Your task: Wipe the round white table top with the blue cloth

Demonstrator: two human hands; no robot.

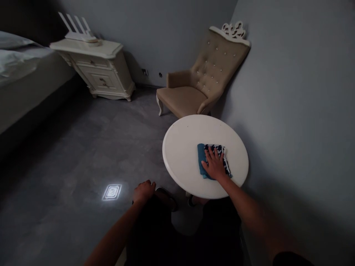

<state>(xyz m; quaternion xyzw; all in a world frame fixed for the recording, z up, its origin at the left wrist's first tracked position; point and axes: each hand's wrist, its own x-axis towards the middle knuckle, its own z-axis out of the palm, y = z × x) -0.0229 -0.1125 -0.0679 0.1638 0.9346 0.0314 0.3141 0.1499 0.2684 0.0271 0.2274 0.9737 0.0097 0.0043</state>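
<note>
My right hand (215, 164) lies flat with spread fingers on a folded cloth (201, 157). This cloth is teal on its left part and has a dark blue and white pattern with a white edge on its right part. Under it is a round white table (180, 147), and the bundle sits right of the middle of the top. Over on my left knee rests my left hand (144, 191), holding nothing that I can see, its fingers laid loosely over the dark trousers.
A tan tufted armchair (183, 98) stands behind the table, against the grey wall (299, 92). Farther left are a white nightstand (119, 72) with a white router (80, 35) and a bed (27, 85). A bright square light pattern (112, 192) shows on the floor.
</note>
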